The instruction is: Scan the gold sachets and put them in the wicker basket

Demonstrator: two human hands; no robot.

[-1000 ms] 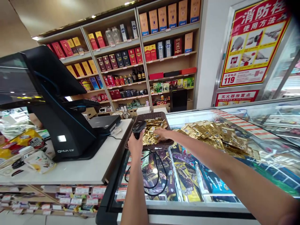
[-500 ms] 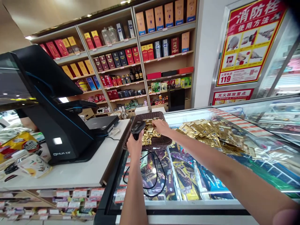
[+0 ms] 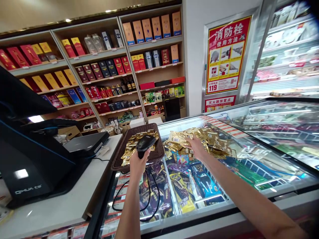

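One gold packet, pinched in the right hand at the left end of the pile of gold packets.

I log the pile toward the far edge of the freezer; half a second ago the right hand was over the basket. Basket: brown, woven, at the freezer's far left corner, further packets inside. Scanner: black, the left hand wrapped round its handle, now over the basket's right side, earlier its left. Cable: black, looped toward the freezer's near left corner. Counter: white, along the freezer's left edge, bearing a black terminal; my view has swung right, cropping it. Shelves behind: boxes, bottles.
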